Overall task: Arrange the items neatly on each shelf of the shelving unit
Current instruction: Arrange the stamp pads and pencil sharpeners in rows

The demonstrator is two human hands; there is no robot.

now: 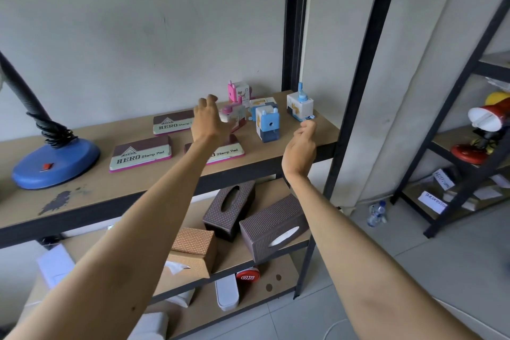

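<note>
Between both hands stands a blue sharpener.

We are seeing three stamp pads lying flat at frame centre, pencil sharpeners standing clustered right of them, tissue boxes lying askew below.

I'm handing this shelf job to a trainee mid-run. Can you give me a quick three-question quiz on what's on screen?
1. True or false: the blue lamp base stands at the right end of the top shelf.
2. How many HERO stamp pads lie on that shelf?
3. Which hand reaches at the pink sharpener: A left, B right?

Key
1. False; it stands at the left end.
2. Three: rear, front left, and one partly hidden by the forearm.
3. A; the left hand is there, fingers spread. The right hand hangs loosely curled, holding nothing.
</note>
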